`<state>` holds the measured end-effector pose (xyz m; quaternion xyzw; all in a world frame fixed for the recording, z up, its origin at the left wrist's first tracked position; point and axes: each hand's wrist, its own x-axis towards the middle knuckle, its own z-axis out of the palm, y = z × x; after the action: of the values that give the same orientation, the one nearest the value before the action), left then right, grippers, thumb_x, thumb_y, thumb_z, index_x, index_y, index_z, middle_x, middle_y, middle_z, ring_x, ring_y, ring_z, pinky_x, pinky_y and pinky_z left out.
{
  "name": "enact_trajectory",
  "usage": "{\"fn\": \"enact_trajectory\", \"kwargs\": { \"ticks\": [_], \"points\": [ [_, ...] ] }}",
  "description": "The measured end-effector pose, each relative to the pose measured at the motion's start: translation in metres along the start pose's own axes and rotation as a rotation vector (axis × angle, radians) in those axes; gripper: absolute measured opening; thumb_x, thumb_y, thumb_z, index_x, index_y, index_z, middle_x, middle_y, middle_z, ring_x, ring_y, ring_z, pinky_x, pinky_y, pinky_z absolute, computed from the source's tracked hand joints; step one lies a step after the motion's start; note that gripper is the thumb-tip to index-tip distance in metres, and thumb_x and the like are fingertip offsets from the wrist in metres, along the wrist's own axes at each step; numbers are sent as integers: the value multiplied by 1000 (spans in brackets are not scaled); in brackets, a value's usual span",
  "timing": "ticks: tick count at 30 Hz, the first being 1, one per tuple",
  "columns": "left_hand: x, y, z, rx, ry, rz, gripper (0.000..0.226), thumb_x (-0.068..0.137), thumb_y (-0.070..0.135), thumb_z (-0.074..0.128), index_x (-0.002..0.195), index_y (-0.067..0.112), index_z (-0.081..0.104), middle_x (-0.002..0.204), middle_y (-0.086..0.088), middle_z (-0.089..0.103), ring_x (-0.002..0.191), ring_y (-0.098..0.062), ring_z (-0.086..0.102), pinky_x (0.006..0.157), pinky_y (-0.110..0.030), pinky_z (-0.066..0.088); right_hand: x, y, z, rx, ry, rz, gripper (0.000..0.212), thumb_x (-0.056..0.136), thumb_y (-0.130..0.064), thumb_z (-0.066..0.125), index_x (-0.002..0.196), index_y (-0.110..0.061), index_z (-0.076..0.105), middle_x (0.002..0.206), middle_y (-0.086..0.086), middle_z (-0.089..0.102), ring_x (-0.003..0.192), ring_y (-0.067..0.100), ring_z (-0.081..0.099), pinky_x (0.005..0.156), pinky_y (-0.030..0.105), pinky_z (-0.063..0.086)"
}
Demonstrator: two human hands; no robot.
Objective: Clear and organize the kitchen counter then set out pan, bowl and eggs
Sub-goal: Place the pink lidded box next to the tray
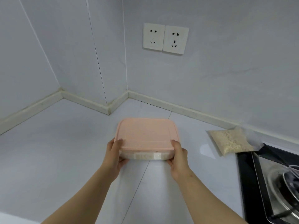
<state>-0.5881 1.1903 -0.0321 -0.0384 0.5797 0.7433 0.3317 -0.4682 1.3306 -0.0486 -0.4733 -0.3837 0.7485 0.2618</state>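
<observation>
A flat clear plastic container with a pink lid (145, 135) is at the middle of the white counter (56, 159), toward the corner. My left hand (114, 156) grips its near left corner, thumb on the lid and fingers curled under. My right hand (177, 156) grips the near right corner the same way. The near edge looks slightly raised off the counter. No pan, bowl or eggs are in view.
A clear bag of pale grains (231, 141) lies on the counter to the right, against the wall trim. A black stove with a steel burner surround (278, 183) fills the lower right corner. Two wall sockets (165, 38) sit above the counter corner.
</observation>
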Motion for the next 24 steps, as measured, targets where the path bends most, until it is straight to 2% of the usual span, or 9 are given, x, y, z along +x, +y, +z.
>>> {"fn": "enact_trajectory", "kwargs": {
  "ticks": [5,8,11,14,19,21,24],
  "points": [
    [-14,-6,-7,38,-21,3,20,96,26,42,116,23,41,99,0,52,103,-28,51,71,-34,48,-24,9,-12,-2,49,-27,45,89,-31,56,121,-2,44,120,17,57,109,27,58,91,41,51],
    [-16,-8,-9,67,-30,2,20,97,27,42,117,23,41,100,1,52,103,-27,52,73,-35,49,-33,16,-18,15,62,-30,41,90,-30,56,118,-3,43,117,14,57,107,26,57,91,41,50],
    [-18,-9,-6,49,-24,-40,25,94,28,44,119,23,43,103,-1,53,91,-20,54,69,-33,47,-39,19,-25,40,80,0,39,89,-31,57,116,-6,43,114,10,56,107,25,57,97,43,48],
    [-29,-13,1,-31,-16,-110,29,89,28,51,117,25,48,112,-3,51,86,-17,54,68,-31,46,-46,17,-36,112,48,50,46,86,-32,59,123,-7,47,121,13,58,109,26,59,88,38,52],
    [-61,-12,32,-53,-73,-155,28,86,27,56,113,25,50,122,-6,47,95,-24,53,86,-39,45,-76,-9,-72,182,51,27,46,85,-33,60,125,-14,49,123,10,59,104,22,59,70,28,49],
    [-80,-10,55,-17,-115,-144,29,87,28,55,115,24,49,122,-6,48,96,-25,54,86,-39,45,-91,-24,-94,213,64,-6,39,86,-34,58,120,-16,52,113,7,61,94,19,58,67,26,46],
    [-120,-13,93,23,-196,-111,28,88,27,53,116,24,47,117,-5,50,85,-21,54,73,-35,46,-120,-47,-133,286,82,-75,24,89,-30,56,110,-18,56,92,1,63,80,15,57,62,25,43]
  ]
}}
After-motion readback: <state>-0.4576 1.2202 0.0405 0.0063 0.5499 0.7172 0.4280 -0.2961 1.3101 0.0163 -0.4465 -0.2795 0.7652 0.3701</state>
